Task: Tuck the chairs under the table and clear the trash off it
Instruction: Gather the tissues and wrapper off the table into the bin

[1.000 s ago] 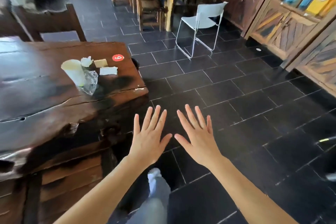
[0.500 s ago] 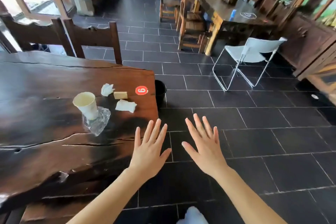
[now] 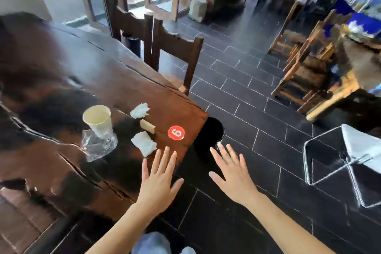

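Note:
A dark wooden table (image 3: 61, 80) fills the left. Trash lies near its right end: a paper cup (image 3: 98, 120) standing on a clear plastic wrapper (image 3: 98, 146), a crumpled tissue (image 3: 140, 110), a small wooden block (image 3: 147, 126), and a flat napkin (image 3: 144, 143). A red sticker with the number 6 (image 3: 176, 132) marks the corner. My left hand (image 3: 158, 181) hovers spread over the table's near edge, empty. Over the floor, my right hand (image 3: 233, 173) is spread and empty too. Two dark wooden chairs (image 3: 175, 47) stand at the table's far side.
A black bin (image 3: 210, 134) stands on the floor right at the table's end. A white folding chair (image 3: 354, 150) sits at the right. Further back are a lighter wooden table with chairs (image 3: 309, 64) and glass doors. The floor is dark tile.
The view has swung left and tilted, bringing the table's end and the black bin closer. Both hands stay spread and empty; the left now hangs over the table edge.

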The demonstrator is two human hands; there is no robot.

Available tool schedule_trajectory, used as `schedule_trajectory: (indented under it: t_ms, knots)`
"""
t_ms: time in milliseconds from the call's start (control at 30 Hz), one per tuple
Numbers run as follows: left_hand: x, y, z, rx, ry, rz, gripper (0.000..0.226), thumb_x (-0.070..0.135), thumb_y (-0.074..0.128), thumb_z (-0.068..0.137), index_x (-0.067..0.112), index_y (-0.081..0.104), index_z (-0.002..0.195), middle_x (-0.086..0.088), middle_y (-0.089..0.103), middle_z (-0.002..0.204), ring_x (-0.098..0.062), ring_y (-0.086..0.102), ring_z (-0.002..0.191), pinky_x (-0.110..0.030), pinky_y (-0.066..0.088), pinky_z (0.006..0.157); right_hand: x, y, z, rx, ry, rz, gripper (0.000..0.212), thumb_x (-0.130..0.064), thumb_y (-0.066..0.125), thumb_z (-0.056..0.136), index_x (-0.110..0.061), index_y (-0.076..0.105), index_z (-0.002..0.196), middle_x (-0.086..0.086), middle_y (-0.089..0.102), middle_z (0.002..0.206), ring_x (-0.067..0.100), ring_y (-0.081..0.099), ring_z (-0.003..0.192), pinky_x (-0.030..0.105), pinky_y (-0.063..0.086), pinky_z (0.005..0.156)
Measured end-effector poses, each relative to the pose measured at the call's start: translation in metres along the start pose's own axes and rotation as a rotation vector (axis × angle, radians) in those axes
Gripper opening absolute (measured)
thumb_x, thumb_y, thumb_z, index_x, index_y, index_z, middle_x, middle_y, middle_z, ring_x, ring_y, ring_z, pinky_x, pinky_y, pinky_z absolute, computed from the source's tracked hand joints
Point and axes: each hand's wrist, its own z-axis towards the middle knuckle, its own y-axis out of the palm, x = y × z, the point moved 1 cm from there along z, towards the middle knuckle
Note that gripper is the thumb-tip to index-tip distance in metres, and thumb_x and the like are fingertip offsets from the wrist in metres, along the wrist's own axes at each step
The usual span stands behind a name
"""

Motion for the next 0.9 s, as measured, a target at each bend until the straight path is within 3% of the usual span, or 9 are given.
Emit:
schedule_trajectory:
  t_ms: [133,300,433,567,700,733,800,833,900]
  knots:
    - [-0.008,0.007,0.019,0.011,-0.208,-0.050,0.071,0.059,0.021,0.091,0.029,-0.010,0.147,0.003,-0.017,0.156,-0.012,-0.028,0.136,-0.046,-0.020,0.109,0.024,-0.008,0.055,-0.063,-0.132,-0.031,0.078,-0.064,0.002,0.080,-0.033,0.000,0.151,-0.006,-0.012,0.160,0.018,-0.016,0.147,0.050,0.001,0.118]
    - [-0.026,0.009,0.058,-0.033,-0.380,-0.058,0.070,0.053,0.031,0.093,0.024,-0.001,0.149,0.000,-0.014,0.157,-0.018,-0.019,0.143,-0.047,-0.017,0.111,0.019,-0.016,0.136,-0.092,-0.262,0.023,0.061,-0.047,0.034,0.099,-0.032,0.009,0.152,-0.004,-0.009,0.161,0.019,-0.010,0.148,0.050,0.001,0.118]
    - [-0.050,0.021,0.115,-0.057,-0.452,-0.117,0.073,0.049,0.039,0.092,0.026,-0.002,0.149,0.000,-0.013,0.158,-0.019,-0.014,0.145,-0.047,-0.007,0.115,0.005,-0.014,0.195,-0.152,-0.303,0.107,0.060,-0.047,0.037,0.098,-0.034,0.012,0.151,-0.007,-0.009,0.161,0.018,-0.007,0.148,0.047,0.001,0.118]
    - [-0.071,0.052,0.151,-0.190,-0.526,-0.161,0.077,0.044,0.046,0.090,0.025,0.000,0.149,-0.002,-0.011,0.158,-0.021,-0.008,0.146,-0.049,0.004,0.117,0.000,0.006,0.231,-0.298,-0.326,0.144,0.059,-0.047,0.040,0.097,-0.031,0.020,0.150,-0.006,-0.002,0.161,0.019,0.000,0.148,0.044,0.011,0.120]
    - [-0.084,0.080,0.158,-0.315,-0.615,-0.181,0.074,0.036,0.054,0.086,0.021,0.016,0.148,-0.001,0.015,0.156,-0.021,0.013,0.144,-0.047,0.016,0.115,-0.009,0.019,0.277,-0.451,-0.407,0.073,0.057,-0.047,0.042,0.096,-0.037,0.020,0.147,-0.006,0.004,0.161,0.021,0.006,0.147,0.042,0.020,0.119]
    - [-0.084,0.084,0.155,-0.303,-0.626,-0.184,0.072,0.030,0.060,0.081,0.019,0.027,0.145,-0.003,0.027,0.151,-0.023,0.027,0.140,-0.047,0.027,0.111,-0.013,0.020,0.288,-0.483,-0.421,0.074,0.056,-0.046,0.043,0.096,-0.038,0.020,0.147,-0.006,0.005,0.161,0.021,0.007,0.147,0.042,0.023,0.118]
    - [-0.082,0.093,0.152,-0.204,-0.679,-0.198,0.061,0.018,0.073,0.064,0.017,0.055,0.123,-0.006,0.055,0.120,-0.029,0.057,0.109,-0.043,0.051,0.084,-0.025,0.019,0.309,-0.534,-0.484,0.058,0.056,-0.042,0.044,0.097,-0.037,0.021,0.147,-0.007,0.008,0.160,0.021,0.009,0.147,0.042,0.027,0.116]
    - [-0.079,0.094,0.150,-0.146,-0.735,-0.198,0.057,0.015,0.077,0.058,0.018,0.061,0.113,-0.005,0.060,0.104,-0.028,0.063,0.094,-0.040,0.054,0.071,-0.031,0.018,0.320,-0.547,-0.520,0.045,0.056,-0.041,0.045,0.097,-0.037,0.021,0.147,-0.007,0.009,0.160,0.021,0.010,0.147,0.042,0.029,0.115]
    - [-0.072,0.098,0.146,-0.093,-0.861,-0.274,0.052,0.020,0.076,0.062,0.020,0.060,0.111,-0.001,0.062,0.095,-0.026,0.063,0.089,-0.039,0.053,0.067,-0.043,0.019,0.340,-0.571,-0.579,0.022,0.055,-0.040,0.046,0.096,-0.034,0.024,0.147,-0.006,0.013,0.160,0.021,0.014,0.146,0.043,0.031,0.113]
